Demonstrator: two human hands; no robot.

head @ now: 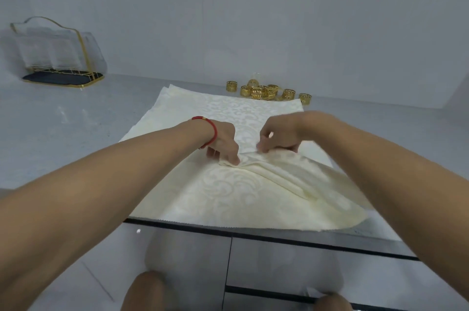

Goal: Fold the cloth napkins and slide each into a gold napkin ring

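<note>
You stand at a grey counter [63,117] and the work is, as I judge it, only at its beginning. The biggest thing before you is the stack of cream cloth napkins [177,112], lying flat on the counter; at its far left corner you can see edges of more than one layer, so several napkins wait under the top one, but how many I cannot tell. The top napkin [228,191] is the one in work: its near part is gathered up toward the middle in soft pleats, and its near edge hangs a little over the front of the counter. No finished fold is visible yet. Your left hand [223,141], with the red bracelet [212,130] on the wrist, pinches the gathered edge of this napkin with curled fingers. Your right hand [278,136] is just beside it, fingers curled down, and it also pinches the same bunched edge. Behind the stack, near the wall, the gold napkin rings [266,92] sit in a loose group on the counter, and every one I can see is empty; no napkin is in a ring. So all remains: finish this fold, slide it into a ring, then repeat for the others. Far left stands a clear holder with gold frame [58,51], not in use.
</note>
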